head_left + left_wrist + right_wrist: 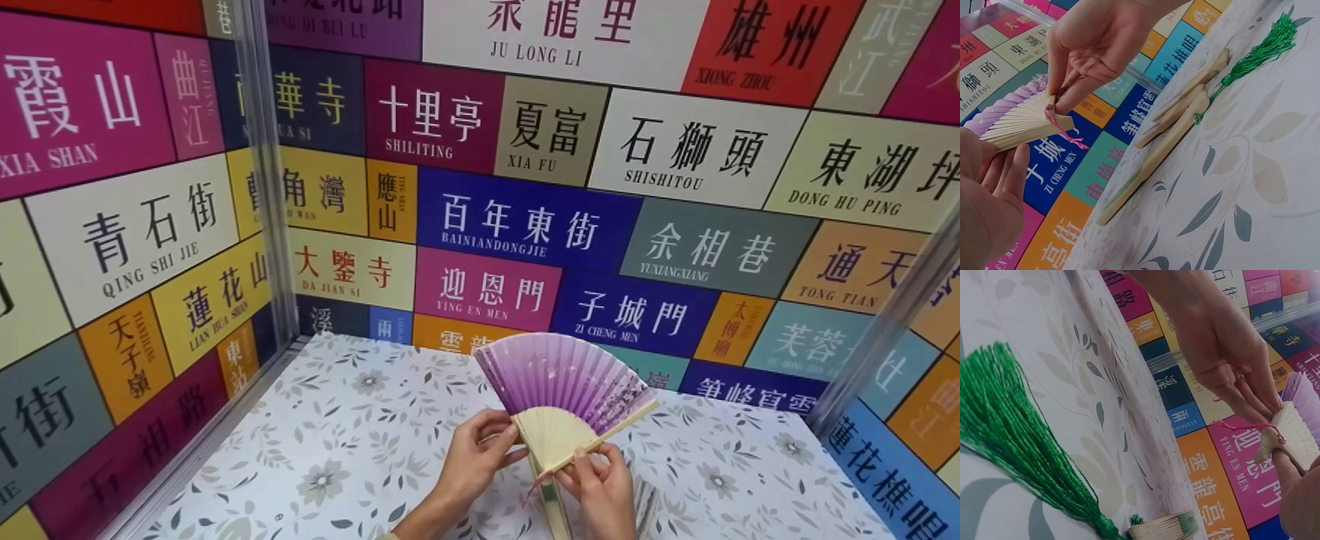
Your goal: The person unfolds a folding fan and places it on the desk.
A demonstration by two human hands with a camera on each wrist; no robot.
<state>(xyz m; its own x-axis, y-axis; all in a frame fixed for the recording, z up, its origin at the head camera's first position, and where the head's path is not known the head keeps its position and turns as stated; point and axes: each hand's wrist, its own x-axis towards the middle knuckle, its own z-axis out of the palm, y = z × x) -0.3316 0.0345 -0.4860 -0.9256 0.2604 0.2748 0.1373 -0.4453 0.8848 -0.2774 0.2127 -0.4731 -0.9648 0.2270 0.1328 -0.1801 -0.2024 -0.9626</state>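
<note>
A purple folding fan [562,379] with pale slats is spread wide above the table, raised between both hands. My left hand [476,454] pinches the outer slat on its left side. Low on the right edge, near the pivot, the thumb and fingers of my right hand [600,484] grip the fan. From the pivot hangs a thin pink cord [1247,424]. Below the hands, folded fans [1157,157] lie on the table, one of them with a green tassel [1266,50]. My right hand partly covers these in the head view.
The table [330,450] wears a white cloth with grey leaves and flowers. Behind it stands a wall [525,217] of coloured panels with Chinese place names. Metal corner posts [270,180] rise at the left and right.
</note>
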